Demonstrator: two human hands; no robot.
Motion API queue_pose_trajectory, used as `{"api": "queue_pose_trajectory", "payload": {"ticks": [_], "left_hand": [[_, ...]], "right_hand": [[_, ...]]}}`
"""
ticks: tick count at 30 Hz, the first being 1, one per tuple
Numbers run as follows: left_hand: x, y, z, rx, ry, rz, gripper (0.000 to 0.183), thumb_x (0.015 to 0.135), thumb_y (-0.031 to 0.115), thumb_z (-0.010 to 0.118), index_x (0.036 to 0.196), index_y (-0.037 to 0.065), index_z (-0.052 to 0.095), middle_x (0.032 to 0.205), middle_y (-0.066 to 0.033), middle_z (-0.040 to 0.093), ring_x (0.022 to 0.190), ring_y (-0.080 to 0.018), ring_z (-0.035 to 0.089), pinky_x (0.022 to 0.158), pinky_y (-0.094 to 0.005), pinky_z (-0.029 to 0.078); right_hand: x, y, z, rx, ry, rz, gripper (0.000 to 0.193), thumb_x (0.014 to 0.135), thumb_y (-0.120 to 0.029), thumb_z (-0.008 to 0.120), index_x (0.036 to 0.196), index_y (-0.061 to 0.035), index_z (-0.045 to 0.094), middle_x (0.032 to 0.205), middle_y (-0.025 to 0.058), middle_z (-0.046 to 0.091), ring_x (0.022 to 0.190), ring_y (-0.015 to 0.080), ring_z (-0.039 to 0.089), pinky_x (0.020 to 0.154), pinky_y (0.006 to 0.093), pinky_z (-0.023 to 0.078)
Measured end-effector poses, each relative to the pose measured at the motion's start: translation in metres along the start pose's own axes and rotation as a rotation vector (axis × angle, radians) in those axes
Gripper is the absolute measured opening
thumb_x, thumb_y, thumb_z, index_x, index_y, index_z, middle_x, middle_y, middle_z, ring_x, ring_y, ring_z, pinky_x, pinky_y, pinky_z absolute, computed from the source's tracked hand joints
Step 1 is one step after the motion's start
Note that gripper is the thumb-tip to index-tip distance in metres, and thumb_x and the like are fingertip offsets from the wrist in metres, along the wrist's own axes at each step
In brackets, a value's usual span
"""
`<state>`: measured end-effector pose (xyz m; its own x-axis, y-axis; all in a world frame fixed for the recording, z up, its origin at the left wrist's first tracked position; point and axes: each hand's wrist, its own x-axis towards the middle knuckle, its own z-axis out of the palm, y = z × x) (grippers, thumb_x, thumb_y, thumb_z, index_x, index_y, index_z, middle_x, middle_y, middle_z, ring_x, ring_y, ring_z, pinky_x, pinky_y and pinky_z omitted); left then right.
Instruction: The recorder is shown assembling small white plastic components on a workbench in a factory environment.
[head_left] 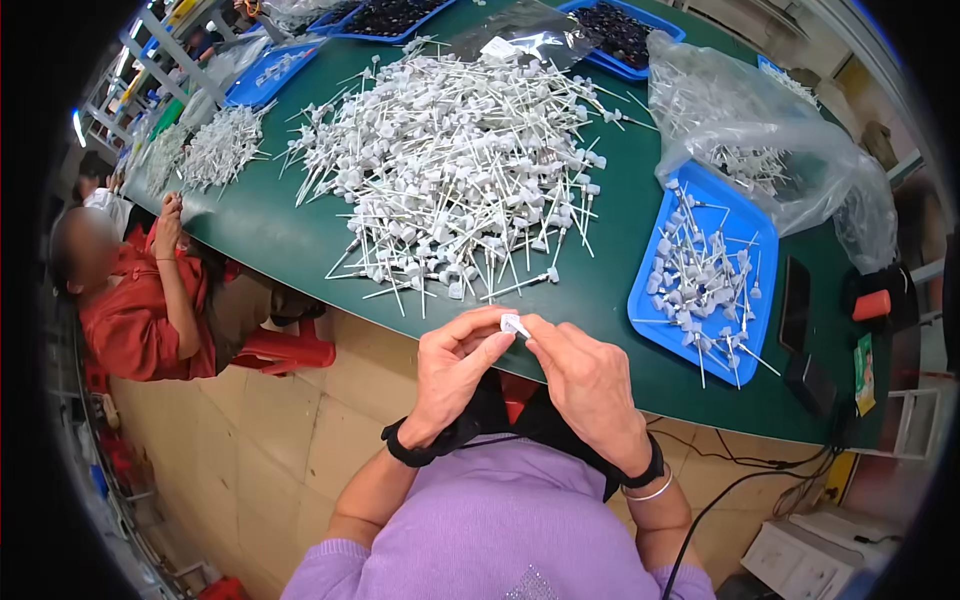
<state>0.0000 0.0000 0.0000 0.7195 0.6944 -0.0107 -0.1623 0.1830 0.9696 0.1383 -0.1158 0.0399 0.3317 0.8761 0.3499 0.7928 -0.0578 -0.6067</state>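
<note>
My left hand (455, 372) and my right hand (588, 382) meet just off the near edge of the green table (262, 228). Between their fingertips is a small white spray pump head (514, 325). The left thumb and forefinger pinch it from one side, while the right fingers close on its other end. Whether a tube hangs from it is hidden by the right hand. Just beyond my hands spreads a large heap of white pump heads with thin tubes (450, 165). A blue tray (640, 295) with similar pieces stands to the right.
Clear plastic bags (830, 150) of pieces lie at the far right. Blue trays of dark parts (620, 40) stand at the back. A black phone-like slab (795, 300) and a red roll (872, 305) lie beside the right tray. A person in red (140, 310) sits at left.
</note>
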Motion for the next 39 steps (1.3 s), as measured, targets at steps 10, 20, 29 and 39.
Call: {"api": "queue_pose_trajectory", "payload": {"ticks": [10,20,29,39], "left_hand": [[0.001,-0.001,0.004,0.035,0.014,0.035,0.026,0.093,-0.003,0.066,0.119,-0.005,0.066,0.121,-0.0100,0.066,0.105,-0.0153,0.067,0.091,-0.0261,0.054],[0.000,0.000,0.006,0.076,0.034,0.083,0.026,0.092,-0.002,0.067,0.118,-0.002,0.069,0.120,-0.0100,0.065,0.098,-0.0128,0.066,0.087,-0.0255,0.053],[-0.003,0.004,0.002,0.326,0.038,0.059,0.028,0.093,0.003,0.068,0.120,0.004,0.071,0.105,-0.0057,0.069,0.087,-0.0091,0.061,0.081,-0.0240,0.049],[-0.006,0.004,0.013,0.183,0.115,0.027,0.023,0.097,0.002,0.063,0.119,-0.002,0.068,0.108,-0.0079,0.073,0.102,-0.0116,0.068,0.090,-0.0238,0.050]], "right_hand": [[0.001,-0.002,-0.001,-0.027,-0.002,0.024,0.022,0.093,-0.010,0.065,0.114,-0.0115,0.062,0.071,0.0122,0.055,0.057,0.0352,0.061,0.049,0.0443,0.047],[0.003,-0.001,-0.004,-0.024,-0.016,0.004,0.019,0.092,-0.010,0.065,0.111,-0.0105,0.062,0.070,0.0119,0.056,0.058,0.0340,0.062,0.050,0.0439,0.047],[0.004,0.009,-0.005,0.129,-0.051,-0.002,0.015,0.094,-0.012,0.064,0.108,-0.0053,0.063,0.069,0.0159,0.060,0.063,0.0374,0.063,0.053,0.0462,0.045],[0.004,0.013,-0.001,0.383,-0.119,0.156,0.015,0.098,-0.014,0.060,0.107,-0.0029,0.065,0.072,0.0217,0.063,0.065,0.0421,0.061,0.055,0.0455,0.045]]}}
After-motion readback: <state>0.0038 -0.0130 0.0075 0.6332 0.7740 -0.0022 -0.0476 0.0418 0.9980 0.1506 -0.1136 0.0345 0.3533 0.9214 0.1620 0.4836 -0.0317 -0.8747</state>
